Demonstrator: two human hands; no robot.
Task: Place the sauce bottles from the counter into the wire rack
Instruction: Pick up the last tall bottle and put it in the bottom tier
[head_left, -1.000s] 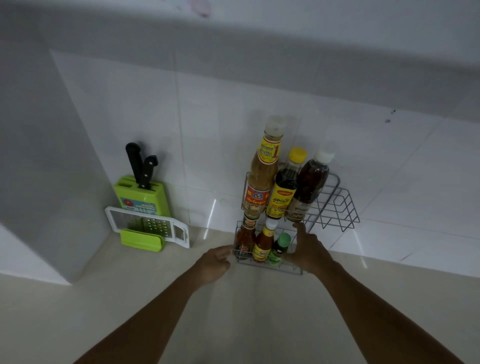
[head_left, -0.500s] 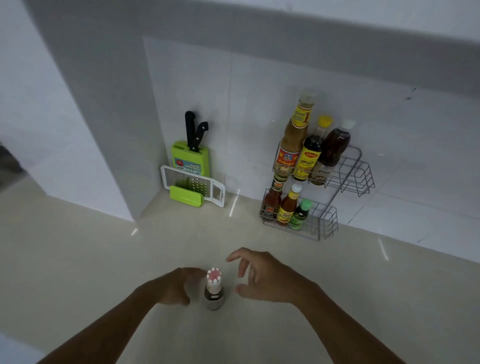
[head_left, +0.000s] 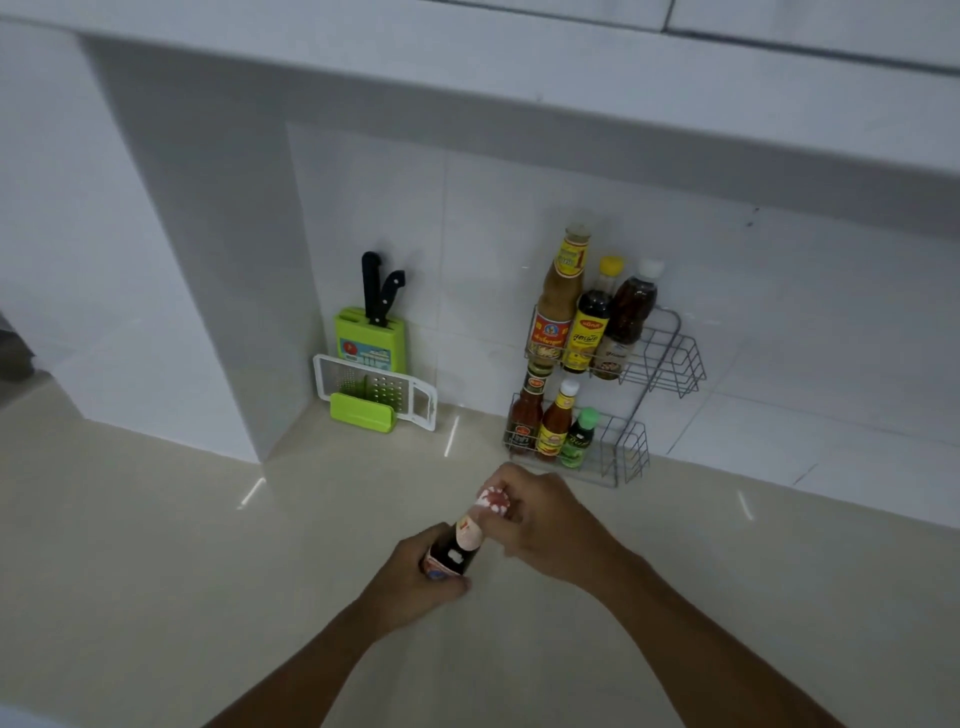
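Already you had the dark sauce bottle (head_left: 457, 545) in both hands: your left hand (head_left: 415, 582) was wrapped tight round its labelled body, and your right hand (head_left: 540, 525) was pinched on the neck just under the red-and-white cap (head_left: 492, 501). It sat above the middle of the counter (head_left: 156, 545), its long axis tipped so the cap pointed away from you, up and to the right, toward the wire rack (head_left: 634, 457) standing at the counter's back edge against the wall. The rack lay ahead and slightly right, nearer your right hand. Both tiers had bare wire only at their right ends; three bottles filled the left of each. On the held bottle's label I could read nothing; the rack bottles' labels were too small to read.
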